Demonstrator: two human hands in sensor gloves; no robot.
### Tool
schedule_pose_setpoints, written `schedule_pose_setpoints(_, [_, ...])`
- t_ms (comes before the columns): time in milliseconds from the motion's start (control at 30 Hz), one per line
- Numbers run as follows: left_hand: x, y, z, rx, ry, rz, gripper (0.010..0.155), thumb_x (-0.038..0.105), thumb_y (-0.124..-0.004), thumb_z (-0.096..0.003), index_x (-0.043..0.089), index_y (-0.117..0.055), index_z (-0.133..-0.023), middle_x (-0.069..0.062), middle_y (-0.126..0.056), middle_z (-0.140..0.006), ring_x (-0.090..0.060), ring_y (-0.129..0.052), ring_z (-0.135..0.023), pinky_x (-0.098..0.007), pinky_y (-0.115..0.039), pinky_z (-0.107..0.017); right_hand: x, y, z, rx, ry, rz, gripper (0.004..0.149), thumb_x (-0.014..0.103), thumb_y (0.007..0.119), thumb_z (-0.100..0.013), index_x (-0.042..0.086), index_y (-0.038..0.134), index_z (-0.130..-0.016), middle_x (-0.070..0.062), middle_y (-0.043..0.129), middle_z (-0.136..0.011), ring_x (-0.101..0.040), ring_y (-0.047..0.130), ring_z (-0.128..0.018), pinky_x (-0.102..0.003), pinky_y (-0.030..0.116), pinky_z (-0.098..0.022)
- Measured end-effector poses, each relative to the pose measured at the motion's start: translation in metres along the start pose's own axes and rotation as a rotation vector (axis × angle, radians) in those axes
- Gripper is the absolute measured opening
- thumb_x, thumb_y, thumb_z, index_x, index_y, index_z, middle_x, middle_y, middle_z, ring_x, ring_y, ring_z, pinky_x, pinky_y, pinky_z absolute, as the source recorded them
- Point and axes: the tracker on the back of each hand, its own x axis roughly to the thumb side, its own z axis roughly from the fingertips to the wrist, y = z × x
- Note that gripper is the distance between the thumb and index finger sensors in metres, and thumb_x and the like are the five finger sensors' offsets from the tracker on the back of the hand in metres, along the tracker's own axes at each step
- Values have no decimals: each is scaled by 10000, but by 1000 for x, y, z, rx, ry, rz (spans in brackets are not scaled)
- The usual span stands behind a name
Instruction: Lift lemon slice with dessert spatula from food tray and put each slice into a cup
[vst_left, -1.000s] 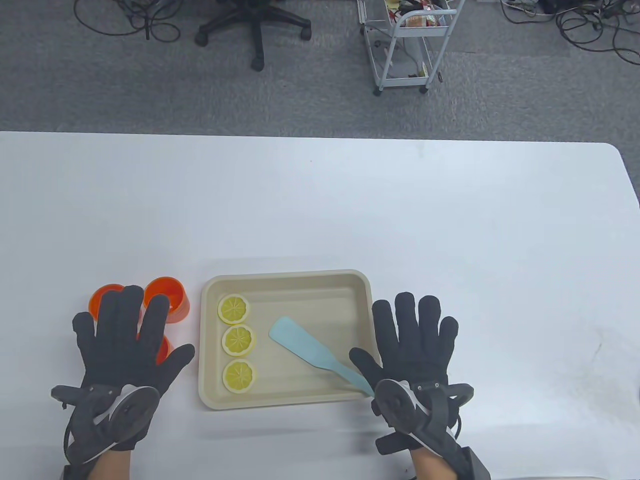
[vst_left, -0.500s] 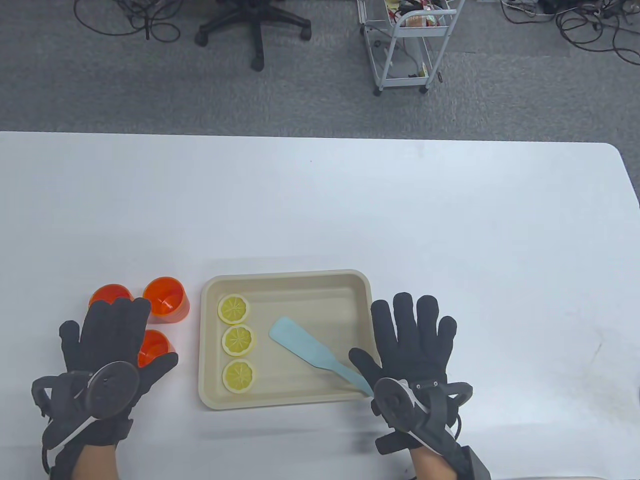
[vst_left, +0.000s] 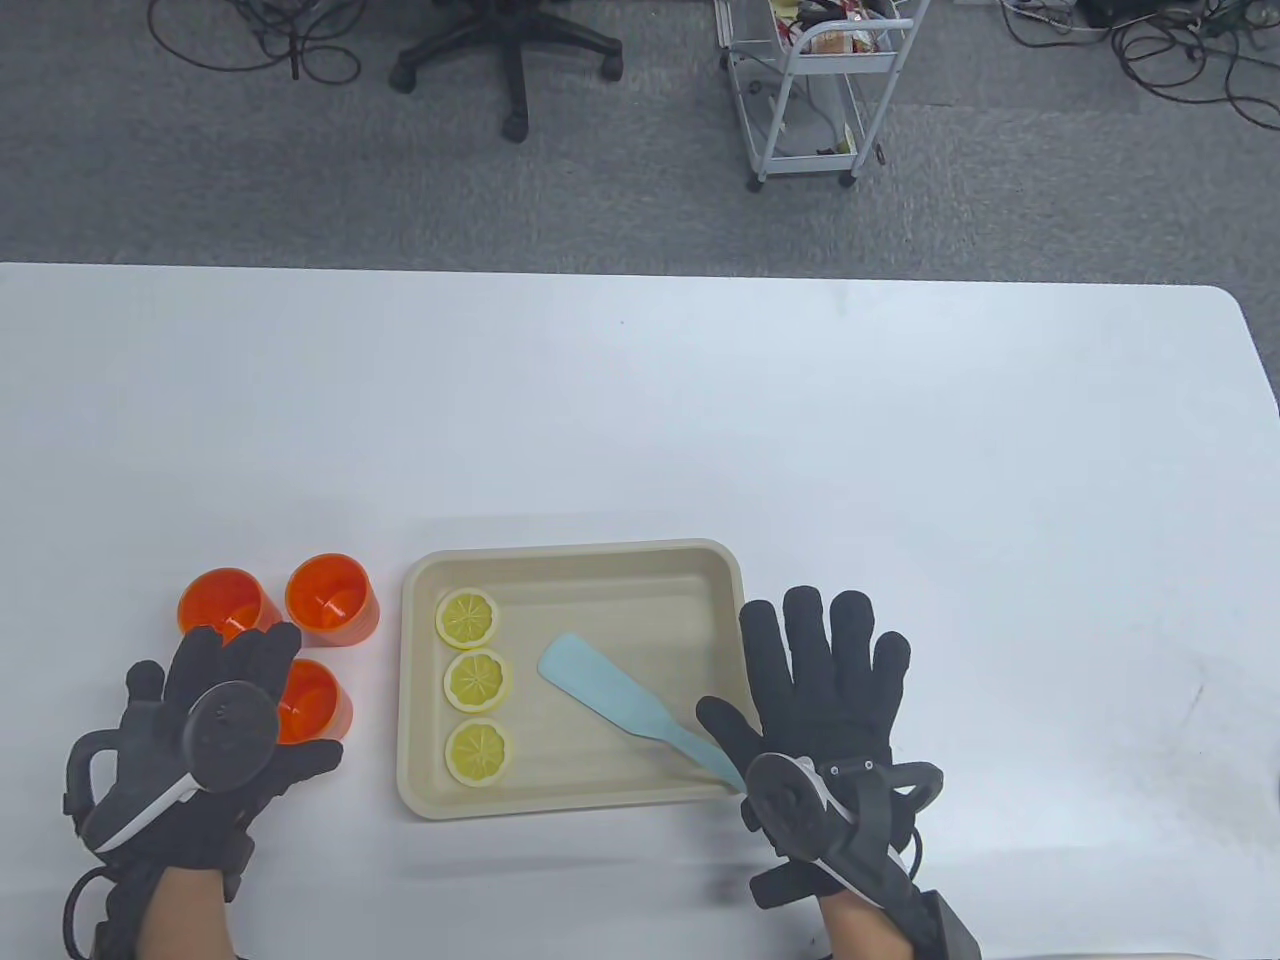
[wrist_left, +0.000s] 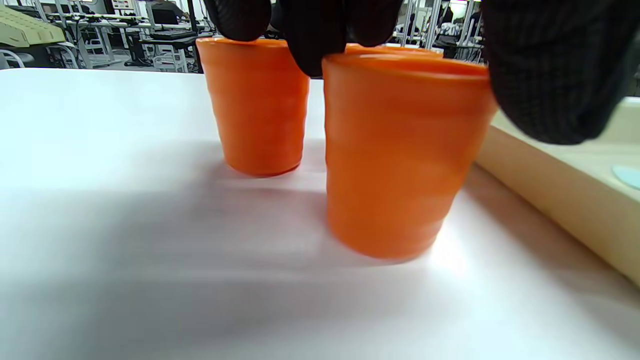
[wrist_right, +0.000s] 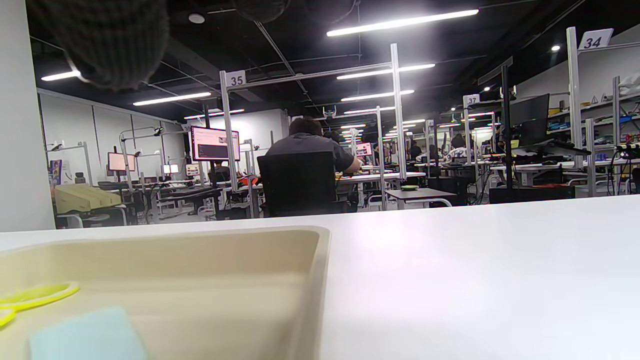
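R hand (vst_left: 825, 690) lies flat on the table w/ fingers spread, just right of the food tray (vst_left: 570, 552); the spatula (vst_left: 640, 715) handle end sits right by its thumb, not gripped. Spatula's long axis runs diagonally, blade pointing up-left toward the three lemon slices (vst_left: 478, 681), stacked in a column along the tray's left wall. L hand (vst_left: 215, 735) has fingers curled over the nearest orange cup (wrist_left: 400, 150); actual grip can't be told. Two more cups (vst_left: 275, 603) stand just beyond its fingertips. Wide bare table (vst_left: 700, 420) past the tray.
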Motion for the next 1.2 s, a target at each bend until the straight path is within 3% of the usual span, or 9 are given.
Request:
schedule_pose_setpoints(267, [2, 0, 0, 8, -5, -33, 1028, 663, -925, -453, 254, -392, -1231, -92, -570, -1249, -496, -358, -1196, -828, -272, -769, 0, 0, 0, 4, -1, -2, 875, 628, 765, -518, 294, 309, -1187, -88, 274, -1263, -444, 121, -1172, -712, 154, -770])
schedule_pose_setpoints(600, [15, 31, 33, 297, -112, 40, 1016, 703, -898, -456, 254, -417, -1231, -96, -583, -1237, -488, -387, -1203, -836, -288, -775, 1, -1, -1, -11, -12, -27, 874, 625, 767, -519, 290, 314, -1187, -91, 288, -1262, -445, 131, -1172, -711, 161, -772])
schedule_pose_setpoints(800, [37, 34, 41, 439, -261, 84, 1006, 727, -877, -453, 258, -433, -1224, -91, -607, -1220, -473, -443, -1198, -830, -329, -778, 9, -7, 3, -37, -56, -72, 872, 623, 771, -519, 284, 322, -1186, -91, 325, -1258, -448, 163, -1175, -711, 191, -779])
schedule_pose_setpoints(967, [63, 34, 47, 495, -386, 137, 1007, 735, -875, -443, 255, -447, -1219, -92, -629, -1210, -457, -475, -1195, -824, -346, -783, 20, -6, 5, -6, -139, -182, 882, 619, 782, -518, 271, 321, -1186, -86, 367, -1252, -452, 205, -1178, -708, 219, -786])
schedule_pose_setpoints(1200, [99, 26, 49, 488, -498, 160, 1017, 745, -871, -428, 244, -462, -1213, -92, -664, -1190, -444, -526, -1182, -815, -375, -784, 46, -1, 10, 56, -293, -229, 918, 621, 805, -508, 256, 301, -1183, -74, 426, -1239, -454, 275, -1181, -707, 265, -793])
